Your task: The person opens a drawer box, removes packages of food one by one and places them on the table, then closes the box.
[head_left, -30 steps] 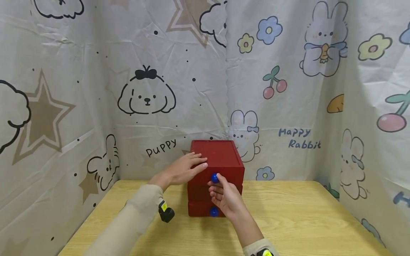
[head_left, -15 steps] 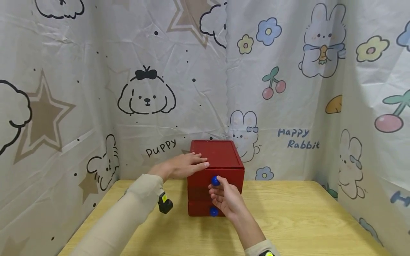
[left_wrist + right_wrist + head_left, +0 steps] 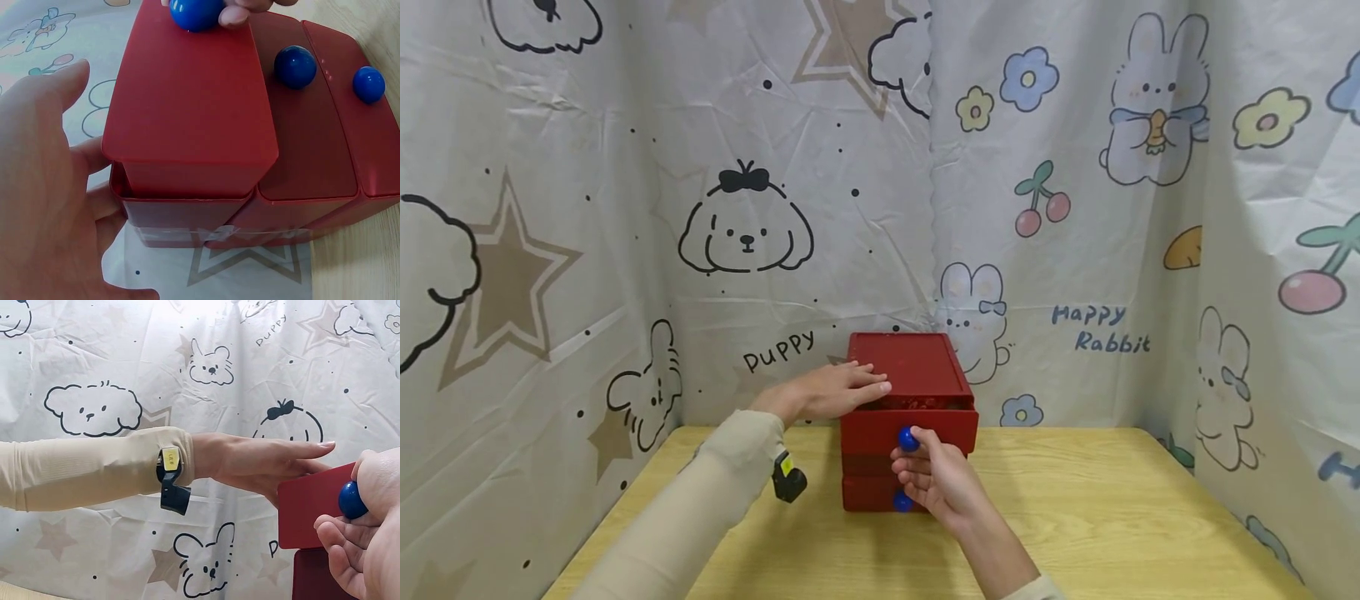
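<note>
Red cabinet [image 3: 906,364] stands at the middle of the table's [image 3: 1075,508] far edge, well apart from both far corners. Top drawer [image 3: 871,431] partly out, a narrow gap showing behind its front; contents not readable. Middle drawer [image 3: 306,131] and bottom drawer [image 3: 868,493] flush in the cabinet.

Right hand [image 3: 946,481]: thumb and fingers pinching the top drawer's blue knob [image 3: 908,439]. Left hand [image 3: 829,392]: fingers extended, resting on the cabinet top by its near left corner, probably bracing.

Step in hand, my reading: opening the top drawer. Next move calls for a level pull toward the person, cabinet steadied; a skewed pull could jam it.
</note>
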Tool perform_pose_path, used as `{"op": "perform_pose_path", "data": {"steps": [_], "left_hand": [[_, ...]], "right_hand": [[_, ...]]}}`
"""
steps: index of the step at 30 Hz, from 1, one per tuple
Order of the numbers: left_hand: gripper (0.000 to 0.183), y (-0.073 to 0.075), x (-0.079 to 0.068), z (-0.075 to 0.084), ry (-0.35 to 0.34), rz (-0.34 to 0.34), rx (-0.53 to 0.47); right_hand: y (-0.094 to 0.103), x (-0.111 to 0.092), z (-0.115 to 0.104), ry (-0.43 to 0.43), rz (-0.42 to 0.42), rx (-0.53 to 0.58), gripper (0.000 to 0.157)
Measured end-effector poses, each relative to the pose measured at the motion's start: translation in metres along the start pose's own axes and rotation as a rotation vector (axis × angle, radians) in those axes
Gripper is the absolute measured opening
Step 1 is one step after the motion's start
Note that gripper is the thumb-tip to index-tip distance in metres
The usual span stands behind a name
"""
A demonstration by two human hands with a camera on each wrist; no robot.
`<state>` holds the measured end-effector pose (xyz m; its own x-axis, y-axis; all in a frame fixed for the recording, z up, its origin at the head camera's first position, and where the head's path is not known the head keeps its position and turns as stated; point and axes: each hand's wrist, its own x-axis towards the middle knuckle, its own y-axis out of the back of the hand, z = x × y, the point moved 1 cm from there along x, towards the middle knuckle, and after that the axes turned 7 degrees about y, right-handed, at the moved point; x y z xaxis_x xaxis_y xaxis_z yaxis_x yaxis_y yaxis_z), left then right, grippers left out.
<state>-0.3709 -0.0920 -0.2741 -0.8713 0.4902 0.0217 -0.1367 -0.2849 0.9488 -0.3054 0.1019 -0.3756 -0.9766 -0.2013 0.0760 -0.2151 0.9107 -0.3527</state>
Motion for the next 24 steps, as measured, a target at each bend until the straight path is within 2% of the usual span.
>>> {"op": "perform_pose_path", "data": {"steps": [8,15,24], "left_hand": [[0.066,0.001,0.001,-0.002,-0.006,0.004,0.006],[0.066,-0.001,0.000,-0.003,0.028,-0.007,0.010],[0.066,0.001,0.001,-0.001,0.003,0.010,0.025]], "right_hand": [[0.000,-0.009,-0.004,-0.022,-0.032,-0.025,0.053],[0.000,-0.014,-0.003,-0.025,-0.065,-0.079,0.052],[-0.002,-0.026,-0.007,-0.028,-0.085,-0.141,0.056]]}}
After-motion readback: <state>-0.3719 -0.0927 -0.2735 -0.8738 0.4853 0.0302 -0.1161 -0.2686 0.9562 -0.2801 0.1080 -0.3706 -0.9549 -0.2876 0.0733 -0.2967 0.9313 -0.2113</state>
